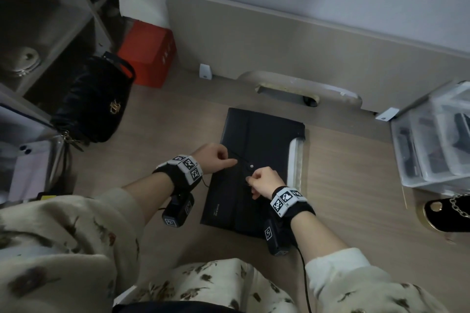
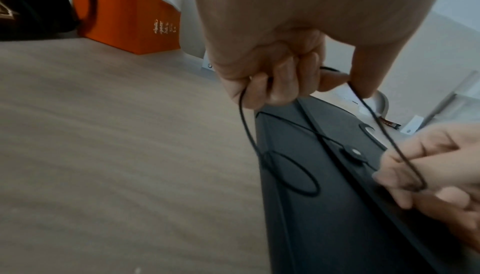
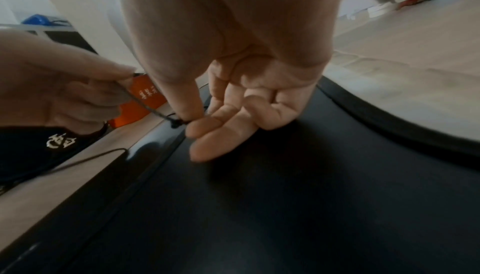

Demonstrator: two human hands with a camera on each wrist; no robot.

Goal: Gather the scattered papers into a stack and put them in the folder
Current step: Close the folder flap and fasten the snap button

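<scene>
The black folder (image 1: 256, 168) lies flat at the middle of the surface (image 1: 356, 185), flap down. The left hand (image 1: 216, 159) pinches its thin closure cord (image 2: 374, 118) at 10 o'clock of the round button (image 1: 251, 166); the right hand (image 1: 264, 181) pinches the cord's end at 5 o'clock. Judging by this, the step is working the string closure. No papers show. Next, the cord must go round the button.
</scene>
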